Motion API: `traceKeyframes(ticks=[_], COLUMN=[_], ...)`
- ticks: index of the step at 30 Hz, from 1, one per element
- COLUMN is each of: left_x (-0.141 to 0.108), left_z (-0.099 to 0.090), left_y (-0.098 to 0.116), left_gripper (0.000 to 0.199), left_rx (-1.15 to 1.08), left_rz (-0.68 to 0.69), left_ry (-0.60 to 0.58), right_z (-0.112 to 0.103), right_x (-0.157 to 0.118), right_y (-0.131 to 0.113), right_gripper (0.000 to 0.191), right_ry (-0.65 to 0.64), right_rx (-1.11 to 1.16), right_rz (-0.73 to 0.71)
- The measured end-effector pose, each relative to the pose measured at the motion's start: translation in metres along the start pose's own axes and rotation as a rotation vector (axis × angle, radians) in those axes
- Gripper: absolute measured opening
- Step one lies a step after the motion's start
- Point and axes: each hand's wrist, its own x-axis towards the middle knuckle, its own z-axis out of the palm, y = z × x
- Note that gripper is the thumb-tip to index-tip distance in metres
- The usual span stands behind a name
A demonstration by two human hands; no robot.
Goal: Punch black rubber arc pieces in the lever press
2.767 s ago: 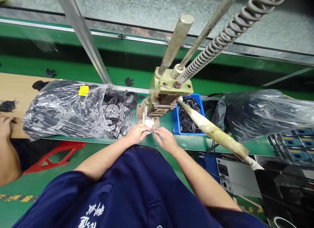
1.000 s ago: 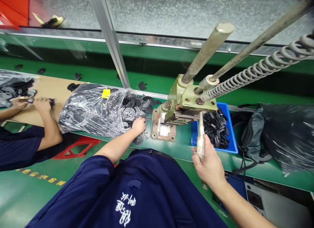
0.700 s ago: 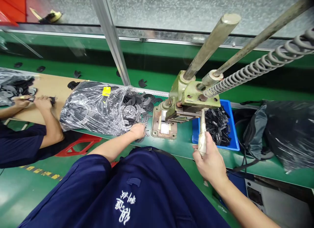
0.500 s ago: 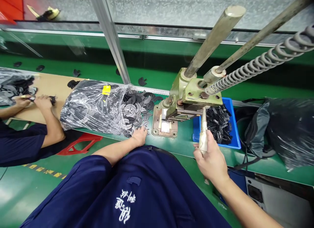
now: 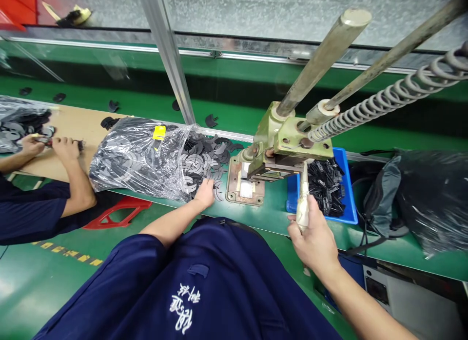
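Note:
My right hand (image 5: 315,235) is wrapped round the pale, worn lever handle (image 5: 303,196) of a green hand press (image 5: 280,135). At the front edge of a loose pile of grey and black crescent-shaped pieces (image 5: 197,162), my left hand (image 5: 205,193) has its fingers curled together; what they hold, if anything, is hidden. The press head stands raised above its base plate (image 5: 234,193), on which a small pale metal block (image 5: 246,189) sits. Just right of the base is a gap of green tabletop, then a blue bin (image 5: 351,203) of small black parts (image 5: 327,189).
A clear plastic bag (image 5: 135,159) of crescent pieces lies left of the pile. Farther left, a co-worker's hands (image 5: 66,150) handle a small part over a brown board (image 5: 82,123). A metal post (image 5: 166,52) rises behind. Dark bags (image 5: 431,193) stand at right.
My left hand has shifted slightly up and left over the crescent pieces, with its fingers drawn in. My right hand stays on the lever, and the press head has not visibly moved.

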Motion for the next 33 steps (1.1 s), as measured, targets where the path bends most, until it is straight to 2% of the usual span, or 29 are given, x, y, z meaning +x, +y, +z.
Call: traceKeyframes(ticks=[3, 5, 8, 11, 13, 17, 21, 24, 27, 33], left_x=[0.015, 0.024, 0.031, 0.032, 0.032, 0.036, 0.045, 0.052, 0.061, 0.079], left_z=[-0.003, -0.006, -0.011, -0.018, -0.020, -0.018, -0.015, -0.011, -0.004, 0.009], left_y=[-0.007, -0.009, -0.005, 0.007, 0.017, 0.039, 0.058, 0.065, 0.067, 0.076], left_gripper=[0.042, 0.036, 0.030, 0.024, 0.023, 0.023, 0.022, 0.022, 0.014, 0.024], left_rx=[-0.303, -0.580, -0.991, -1.210, -1.223, -1.130, -1.175, -1.238, -1.291, -1.103], left_rz=[-0.130, -0.229, -0.356, -0.436, -0.461, -0.459, -0.447, -0.388, -0.336, -0.303], left_ry=[0.109, 0.117, 0.050, -0.089, -0.146, -0.159, -0.223, -0.311, -0.344, -0.357], right_z=[0.001, 0.001, 0.001, 0.000, 0.000, 0.000, 0.000, 0.000, 0.000, 0.000], right_x=[0.000, 0.000, 0.001, 0.000, 0.000, 0.001, 0.001, 0.001, 0.001, 0.001], right_y=[0.001, 0.002, 0.001, 0.000, 0.000, 0.000, 0.002, 0.002, 0.001, 0.002], right_gripper=[0.074, 0.074, 0.073, 0.072, 0.072, 0.073, 0.075, 0.077, 0.077, 0.077], right_ry=[-0.002, 0.003, 0.010, 0.010, 0.007, 0.019, 0.005, -0.012, -0.005, 0.011], right_rx=[0.000, -0.003, -0.010, -0.013, -0.018, -0.030, -0.028, -0.016, -0.018, -0.041], right_rz=[0.004, -0.006, -0.023, -0.022, -0.016, -0.019, 0.005, 0.041, 0.046, 0.032])
